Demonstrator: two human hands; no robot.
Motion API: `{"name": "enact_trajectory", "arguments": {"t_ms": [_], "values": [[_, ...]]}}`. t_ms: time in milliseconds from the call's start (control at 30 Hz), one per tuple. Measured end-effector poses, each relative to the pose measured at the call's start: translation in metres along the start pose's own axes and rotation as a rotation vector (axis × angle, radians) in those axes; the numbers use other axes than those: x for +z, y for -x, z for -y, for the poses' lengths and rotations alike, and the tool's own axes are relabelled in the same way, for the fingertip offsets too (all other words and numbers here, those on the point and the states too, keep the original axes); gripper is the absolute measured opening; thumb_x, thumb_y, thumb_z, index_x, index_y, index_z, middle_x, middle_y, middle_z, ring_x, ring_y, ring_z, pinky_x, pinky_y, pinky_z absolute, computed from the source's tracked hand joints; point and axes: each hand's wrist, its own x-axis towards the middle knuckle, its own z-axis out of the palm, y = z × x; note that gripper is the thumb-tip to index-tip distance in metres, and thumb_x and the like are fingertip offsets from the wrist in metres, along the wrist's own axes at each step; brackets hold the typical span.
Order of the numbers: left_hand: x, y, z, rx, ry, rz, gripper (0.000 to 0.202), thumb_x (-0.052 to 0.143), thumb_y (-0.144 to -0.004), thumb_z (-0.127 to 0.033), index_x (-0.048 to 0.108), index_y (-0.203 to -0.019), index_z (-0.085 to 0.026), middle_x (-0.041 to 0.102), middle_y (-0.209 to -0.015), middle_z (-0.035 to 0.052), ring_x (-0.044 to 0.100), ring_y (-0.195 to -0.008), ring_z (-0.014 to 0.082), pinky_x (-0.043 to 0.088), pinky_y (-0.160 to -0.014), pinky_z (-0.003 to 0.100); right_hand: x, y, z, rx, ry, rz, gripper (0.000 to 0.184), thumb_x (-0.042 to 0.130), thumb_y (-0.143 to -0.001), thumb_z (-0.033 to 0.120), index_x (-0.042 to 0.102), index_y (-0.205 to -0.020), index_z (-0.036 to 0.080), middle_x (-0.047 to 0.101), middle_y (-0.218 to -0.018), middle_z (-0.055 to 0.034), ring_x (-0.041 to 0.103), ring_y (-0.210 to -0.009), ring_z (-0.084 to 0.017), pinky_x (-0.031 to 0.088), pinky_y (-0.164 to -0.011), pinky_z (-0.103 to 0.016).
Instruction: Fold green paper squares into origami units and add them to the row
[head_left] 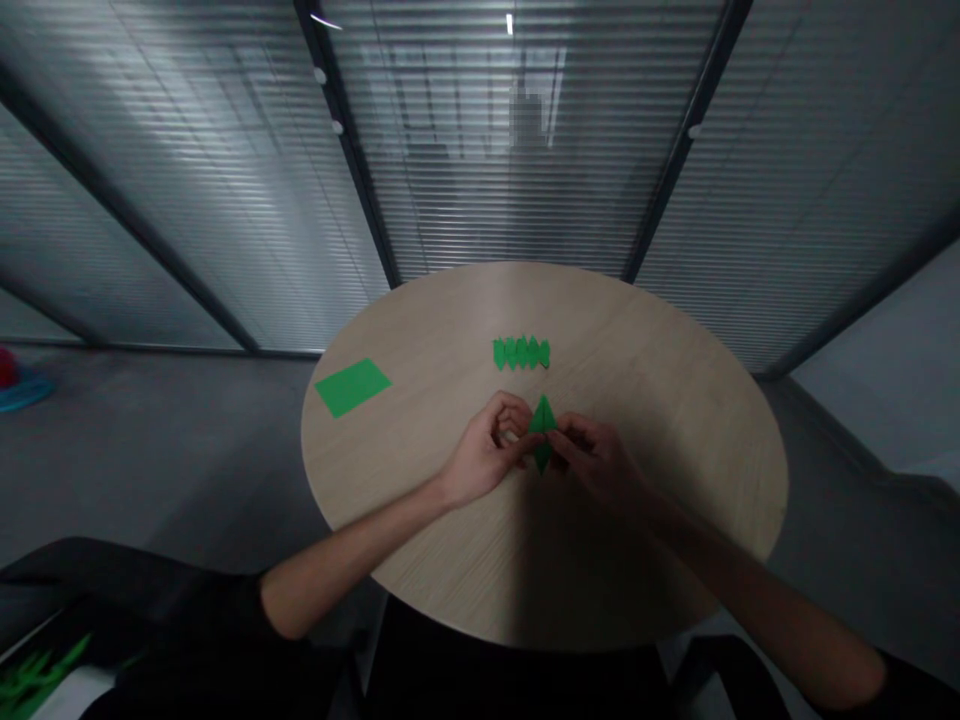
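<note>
Folded green paper point(543, 430): a narrow kite shape between our hands, its long axis running away from us, its lower tip pointing toward our body.
Left hand point(484, 450): partly closed, fingers curled, reaching the paper from the left; its exact grip is partly hidden.
Right hand point(596, 465): partly closed, fingertips point(564, 440) pinching the paper from the right.
Nearer hand: neither clearly; both are at the paper.
Round wooden table point(645, 385): carries a row of folded green pieces point(521, 352) beyond the hands and a flat green sheet point(352, 387) to the left.
</note>
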Motion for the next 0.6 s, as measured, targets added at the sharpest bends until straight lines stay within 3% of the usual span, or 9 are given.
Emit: {"name": "enact_trajectory", "arguments": {"t_ms": [100, 233, 600], "values": [[-0.0004, -0.0009, 0.0009, -0.042, 0.038, 0.016, 0.031, 0.074, -0.088, -0.037, 0.054, -0.102, -0.017, 0.060, -0.076, -0.0007, 0.058, -0.062, 0.0100, 0.052, -0.050, 0.019, 0.0002, 0.0009, 0.0004, -0.003, 0.026, -0.025, 0.033, 0.059, -0.093, 0.046, 0.058, -0.073, 0.019, 0.059, -0.061, 0.0006, 0.053, -0.054, -0.011, 0.042, -0.051, -0.023], [-0.0024, -0.0012, -0.0011, -0.100, -0.054, 0.104, 0.033, 0.065, -0.094, -0.045, 0.059, -0.088, -0.013, 0.058, -0.065, -0.0018, 0.056, -0.053, 0.0082, 0.052, -0.051, 0.020, 0.0001, 0.0008, -0.0007, -0.002, 0.002, -0.035, 0.031, 0.059, -0.092, 0.046, 0.060, -0.077, 0.019, 0.061, -0.064, 0.0000, 0.057, -0.056, -0.012, 0.045, -0.053, -0.024], [-0.0029, 0.0000, -0.0028, -0.091, -0.088, 0.104, 0.029, 0.064, -0.094, -0.041, 0.062, -0.087, -0.013, 0.062, -0.065, -0.0004, 0.058, -0.053, 0.0083, 0.053, -0.051, 0.019, 0.0002, -0.0007, -0.0019, 0.009, -0.071, -0.026, 0.029, 0.064, -0.090, 0.046, 0.065, -0.082, 0.018, 0.064, -0.069, -0.0012, 0.059, -0.059, -0.012, 0.047, -0.054, -0.024]]}}
